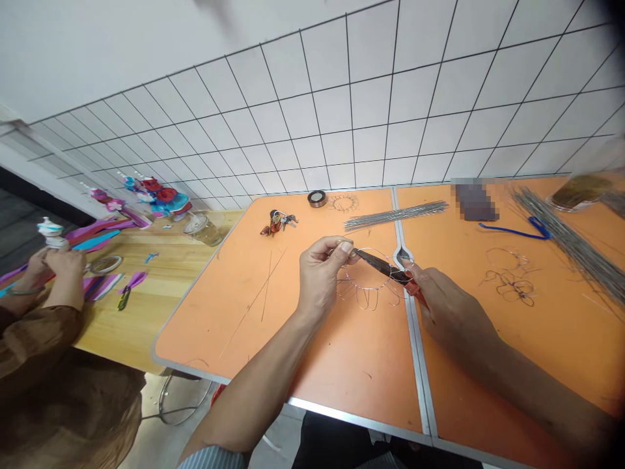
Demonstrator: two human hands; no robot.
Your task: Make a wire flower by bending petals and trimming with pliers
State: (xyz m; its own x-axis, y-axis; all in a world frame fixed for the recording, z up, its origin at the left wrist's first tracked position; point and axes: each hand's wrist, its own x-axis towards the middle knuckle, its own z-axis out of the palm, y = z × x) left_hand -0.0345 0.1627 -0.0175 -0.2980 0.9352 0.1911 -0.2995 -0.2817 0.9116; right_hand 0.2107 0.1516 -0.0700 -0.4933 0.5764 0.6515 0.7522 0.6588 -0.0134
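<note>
A round frame of thin wire (370,287) with looped petal shapes is held above the orange table (351,378). My left hand (317,273) pinches its upper left part between thumb and fingers. My right hand (452,306) is wrapped round the red handles of long-nosed pliers (385,267). The plier tips reach the wire right beside my left fingertips; whether the jaws grip it is too small to tell. Similar bent wire shapes (512,286) lie on the table to the right.
Behind my hands lie a wire bundle (395,215), a tape roll (317,198) and keys (280,222). A larger wire bundle (576,241) and a blue strip (512,231) are at right. At left, another person's hands (61,267) work over a wooden table (146,293).
</note>
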